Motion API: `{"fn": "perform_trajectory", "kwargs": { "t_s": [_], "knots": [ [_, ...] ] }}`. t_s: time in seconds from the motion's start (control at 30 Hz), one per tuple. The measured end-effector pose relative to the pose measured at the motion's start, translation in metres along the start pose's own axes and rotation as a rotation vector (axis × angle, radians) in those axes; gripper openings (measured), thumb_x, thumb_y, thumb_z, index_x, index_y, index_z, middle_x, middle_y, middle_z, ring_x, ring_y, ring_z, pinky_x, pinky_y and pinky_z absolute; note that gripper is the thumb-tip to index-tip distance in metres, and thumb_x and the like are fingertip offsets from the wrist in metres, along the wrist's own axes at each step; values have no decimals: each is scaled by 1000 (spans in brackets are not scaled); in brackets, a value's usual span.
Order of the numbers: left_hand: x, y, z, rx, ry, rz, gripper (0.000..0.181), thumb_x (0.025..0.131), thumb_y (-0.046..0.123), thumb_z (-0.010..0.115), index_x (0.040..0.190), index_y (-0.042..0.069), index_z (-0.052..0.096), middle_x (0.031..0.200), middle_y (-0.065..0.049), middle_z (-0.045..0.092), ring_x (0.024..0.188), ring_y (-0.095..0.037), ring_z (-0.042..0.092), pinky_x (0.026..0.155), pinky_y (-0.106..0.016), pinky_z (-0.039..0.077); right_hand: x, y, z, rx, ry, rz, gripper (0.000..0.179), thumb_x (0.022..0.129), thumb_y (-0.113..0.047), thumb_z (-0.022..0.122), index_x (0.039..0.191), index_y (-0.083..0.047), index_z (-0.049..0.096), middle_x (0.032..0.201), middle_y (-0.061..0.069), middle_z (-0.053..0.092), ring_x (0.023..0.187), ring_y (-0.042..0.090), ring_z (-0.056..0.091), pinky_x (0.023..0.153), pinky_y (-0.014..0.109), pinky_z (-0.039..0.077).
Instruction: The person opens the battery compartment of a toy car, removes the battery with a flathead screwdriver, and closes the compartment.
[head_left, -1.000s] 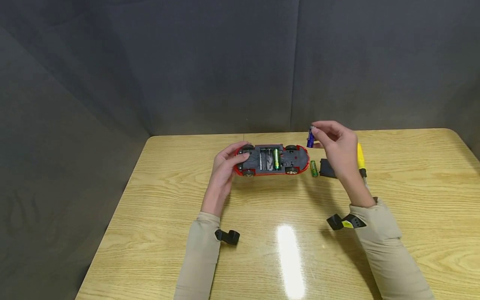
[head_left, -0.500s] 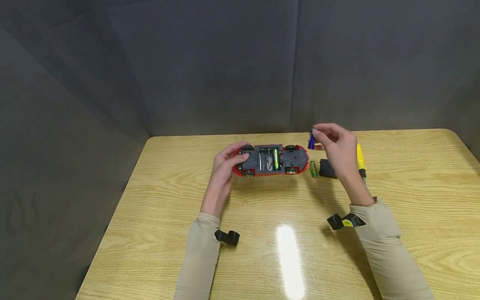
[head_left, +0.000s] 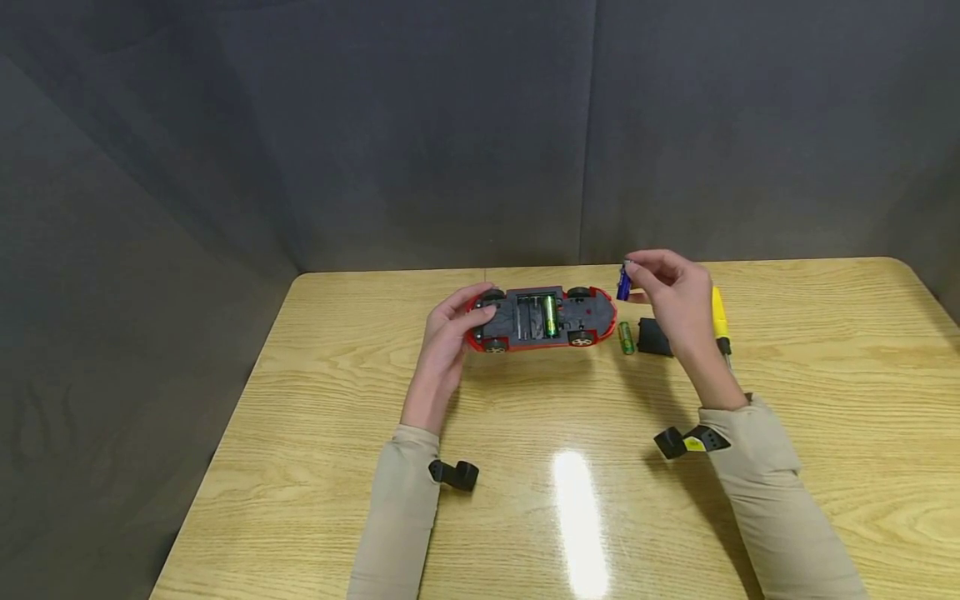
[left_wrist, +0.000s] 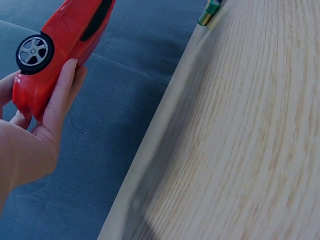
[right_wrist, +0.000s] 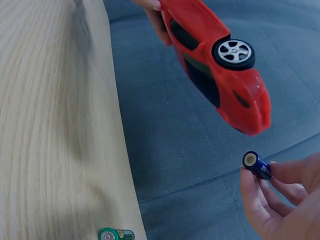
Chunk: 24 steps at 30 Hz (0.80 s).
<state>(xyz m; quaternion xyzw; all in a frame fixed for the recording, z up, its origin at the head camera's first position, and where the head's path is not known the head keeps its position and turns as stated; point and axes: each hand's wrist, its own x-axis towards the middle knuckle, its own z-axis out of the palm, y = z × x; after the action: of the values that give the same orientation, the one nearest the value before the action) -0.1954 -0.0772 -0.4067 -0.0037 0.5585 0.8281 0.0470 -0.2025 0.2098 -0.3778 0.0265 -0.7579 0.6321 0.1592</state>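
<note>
Watching from the side; clock centred on the battery bay [head_left: 529, 318], person at 6. Red car [head_left: 576, 315] is wheels-up, looks lifted off the table [head_left: 337, 375]. Left hand [head_left: 448, 333] has it by the 9 o'clock end only, fingers curled round, thumb on the underside. Far end hangs unsupported: any push into the bay could tip it, and the seated green battery [head_left: 551, 317] might fall out.

Right hand [head_left: 678, 300] pinches a blue battery [head_left: 624, 283] in its fingers, between 2 and 3, clear of the car. Small grip, so a slip is plausible. Can't read polarity marks; reversed cell = dead circuit. Blue alongside green would be mixed cells, uneven drain likely.

Loose green battery [head_left: 627, 338] lies just past 3, below that hand; a careless knuckle could roll it. Dark plate [head_left: 655, 337] just beyond, yellow screwdriver [head_left: 720, 321] at 3; lower risk.
</note>
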Motion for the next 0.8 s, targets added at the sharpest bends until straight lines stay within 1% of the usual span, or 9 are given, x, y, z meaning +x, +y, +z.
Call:
{"fn": "perform_trajectory", "kwargs": {
  "t_s": [0.1, 0.3, 0.47, 0.6, 0.8],
  "knots": [
    [0, 0, 0, 1, -2, -2, 39, 94, -2, 67, 133, 0, 67, 130, -11, 64, 101, -18, 68, 77, -25, 59, 0, 0, 0, -9, -7, 5, 27, 101, -11, 68, 118, 10, 70, 91, -5, 71, 81, 9, 68, 70, 22, 60],
    [2, 0, 0, 1, -6, 6, 43, 94, -4, 67, 137, -1, 64, 138, -9, 63, 110, -18, 65, 81, -24, 58, 0, 1, 0, -7, -13, 12, 28, 101, -11, 68, 119, 10, 70, 92, -5, 70, 81, 8, 68, 70, 22, 59],
    [2, 0, 0, -3, -6, 15, 41, 93, -4, 67, 134, 1, 66, 139, -8, 63, 115, -18, 62, 83, -24, 57, 1, 3, 0, -12, -24, 25, 28, 102, -12, 68, 121, 8, 70, 93, -6, 69, 82, 8, 68, 71, 21, 59],
    [1, 0, 0, 0, -16, 18, 40, 93, -4, 67, 133, 1, 67, 139, -8, 62, 115, -19, 62, 83, -24, 57, 2, 4, 0, -17, -30, 42, 29, 102, -13, 68, 121, 9, 70, 93, -7, 69, 82, 8, 67, 71, 21, 59],
    [1, 0, 0, 4, -24, 8, 38, 93, -3, 67, 131, 2, 68, 137, -9, 62, 109, -19, 64, 80, -25, 58, 2, 5, 0, -18, -40, 47, 30, 102, -12, 67, 121, 10, 69, 91, -8, 69, 81, 7, 67, 71, 20, 59]
  ]
}}
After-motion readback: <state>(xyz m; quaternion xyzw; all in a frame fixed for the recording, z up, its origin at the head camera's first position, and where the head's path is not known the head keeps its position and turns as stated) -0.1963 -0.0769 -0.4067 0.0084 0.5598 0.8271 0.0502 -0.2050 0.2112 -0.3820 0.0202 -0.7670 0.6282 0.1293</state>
